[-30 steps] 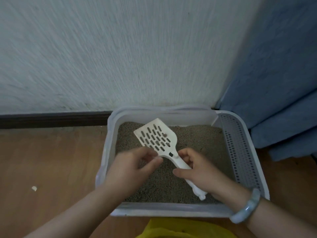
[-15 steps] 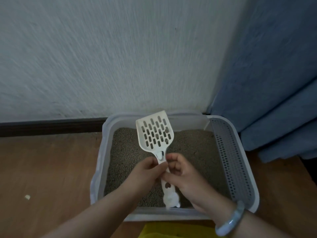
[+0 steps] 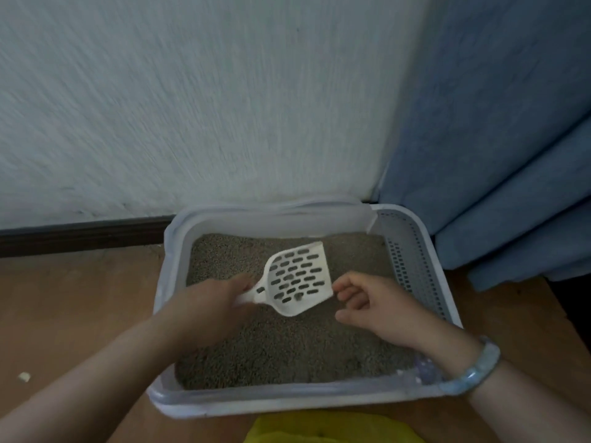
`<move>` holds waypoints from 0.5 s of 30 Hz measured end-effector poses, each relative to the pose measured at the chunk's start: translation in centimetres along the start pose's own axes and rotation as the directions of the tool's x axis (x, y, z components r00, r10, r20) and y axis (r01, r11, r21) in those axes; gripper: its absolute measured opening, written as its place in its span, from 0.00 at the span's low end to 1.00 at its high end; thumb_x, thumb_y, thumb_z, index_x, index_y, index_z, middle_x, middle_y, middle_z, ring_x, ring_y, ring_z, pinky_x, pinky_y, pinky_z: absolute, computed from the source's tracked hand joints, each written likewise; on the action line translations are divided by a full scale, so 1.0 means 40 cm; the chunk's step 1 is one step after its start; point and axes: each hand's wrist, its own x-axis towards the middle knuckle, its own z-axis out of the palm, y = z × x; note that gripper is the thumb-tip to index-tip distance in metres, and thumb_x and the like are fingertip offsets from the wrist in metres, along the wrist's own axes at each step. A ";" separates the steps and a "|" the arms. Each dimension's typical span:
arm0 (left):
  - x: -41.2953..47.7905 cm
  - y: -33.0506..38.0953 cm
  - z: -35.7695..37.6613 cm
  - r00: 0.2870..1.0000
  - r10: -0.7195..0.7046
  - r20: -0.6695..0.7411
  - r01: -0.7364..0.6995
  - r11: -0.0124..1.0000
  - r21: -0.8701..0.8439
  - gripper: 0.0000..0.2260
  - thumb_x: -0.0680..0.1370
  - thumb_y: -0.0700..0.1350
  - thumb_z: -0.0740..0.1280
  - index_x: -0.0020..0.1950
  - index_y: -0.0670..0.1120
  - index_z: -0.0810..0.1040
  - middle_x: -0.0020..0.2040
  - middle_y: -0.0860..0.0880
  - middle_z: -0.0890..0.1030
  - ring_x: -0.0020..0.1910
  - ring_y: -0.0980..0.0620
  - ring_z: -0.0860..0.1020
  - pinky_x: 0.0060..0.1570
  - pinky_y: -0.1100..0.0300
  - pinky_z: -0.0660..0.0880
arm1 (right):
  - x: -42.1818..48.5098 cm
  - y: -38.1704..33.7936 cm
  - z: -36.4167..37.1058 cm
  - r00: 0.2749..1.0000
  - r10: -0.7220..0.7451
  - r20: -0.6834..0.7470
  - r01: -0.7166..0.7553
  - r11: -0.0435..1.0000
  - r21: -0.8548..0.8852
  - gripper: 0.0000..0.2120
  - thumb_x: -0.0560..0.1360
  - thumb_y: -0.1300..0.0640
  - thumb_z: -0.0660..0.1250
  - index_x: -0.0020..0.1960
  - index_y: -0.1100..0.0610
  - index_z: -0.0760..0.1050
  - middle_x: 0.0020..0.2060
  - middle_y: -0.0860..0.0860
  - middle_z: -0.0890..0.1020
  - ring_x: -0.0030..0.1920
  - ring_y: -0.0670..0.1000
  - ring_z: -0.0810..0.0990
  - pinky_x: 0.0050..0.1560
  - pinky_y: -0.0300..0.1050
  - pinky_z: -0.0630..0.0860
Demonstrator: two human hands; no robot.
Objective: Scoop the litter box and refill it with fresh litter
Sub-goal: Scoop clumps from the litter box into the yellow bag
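While the left hand [image 3: 211,302] grips the handle of the scoop [image 3: 299,278], holding its slotted head just above the litter [image 3: 287,346] near the middle of the litter box [image 3: 287,401], the right hand [image 3: 377,305] hangs with loosely curled fingers just beside the head's right edge, holding nothing. Scooping looks about to begin. The next move calls for tipping the front lip down and pushing it under the grains.
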 end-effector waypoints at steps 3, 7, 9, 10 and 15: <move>0.005 0.001 -0.022 0.997 0.070 0.032 -0.076 0.964 0.256 0.14 0.78 0.56 0.62 0.63 0.62 0.67 0.38 0.58 0.73 0.37 0.60 0.73 0.38 0.62 0.69 | -0.012 0.041 -0.044 0.997 -0.062 -0.055 0.053 0.987 -0.154 0.17 0.71 0.55 0.72 0.58 0.44 0.73 0.49 0.41 0.76 0.48 0.39 0.75 0.47 0.34 0.73; 0.025 0.000 -0.030 0.987 0.110 0.113 -0.148 0.892 0.427 0.22 0.77 0.57 0.62 0.70 0.63 0.61 0.54 0.57 0.78 0.50 0.56 0.77 0.46 0.61 0.71 | -0.025 0.093 -0.090 0.993 -0.107 -0.058 0.086 0.952 -0.293 0.17 0.72 0.57 0.71 0.58 0.46 0.74 0.47 0.40 0.75 0.45 0.40 0.75 0.44 0.32 0.72; 0.033 0.001 -0.030 0.978 0.151 0.144 -0.204 0.841 0.501 0.21 0.77 0.59 0.61 0.69 0.64 0.60 0.58 0.57 0.77 0.55 0.54 0.77 0.50 0.58 0.72 | -0.025 0.112 -0.090 0.988 -0.144 -0.059 0.122 0.954 -0.275 0.17 0.71 0.58 0.72 0.57 0.47 0.75 0.45 0.40 0.75 0.44 0.41 0.76 0.45 0.34 0.73; 0.035 0.000 -0.032 0.973 0.158 0.168 -0.225 0.814 0.535 0.21 0.77 0.60 0.60 0.69 0.64 0.60 0.59 0.57 0.76 0.56 0.54 0.77 0.51 0.58 0.73 | -0.023 0.118 -0.088 0.985 -0.162 -0.060 0.140 0.952 -0.271 0.17 0.71 0.58 0.72 0.57 0.47 0.75 0.45 0.40 0.75 0.44 0.42 0.76 0.45 0.35 0.73; 0.035 0.021 -0.044 0.960 0.161 0.230 -0.269 0.756 0.596 0.20 0.78 0.62 0.58 0.70 0.65 0.61 0.58 0.57 0.77 0.57 0.55 0.77 0.52 0.58 0.73 | -0.012 0.129 -0.094 0.980 -0.191 -0.057 0.173 0.957 -0.234 0.18 0.70 0.58 0.73 0.58 0.48 0.75 0.46 0.40 0.76 0.44 0.42 0.76 0.43 0.30 0.71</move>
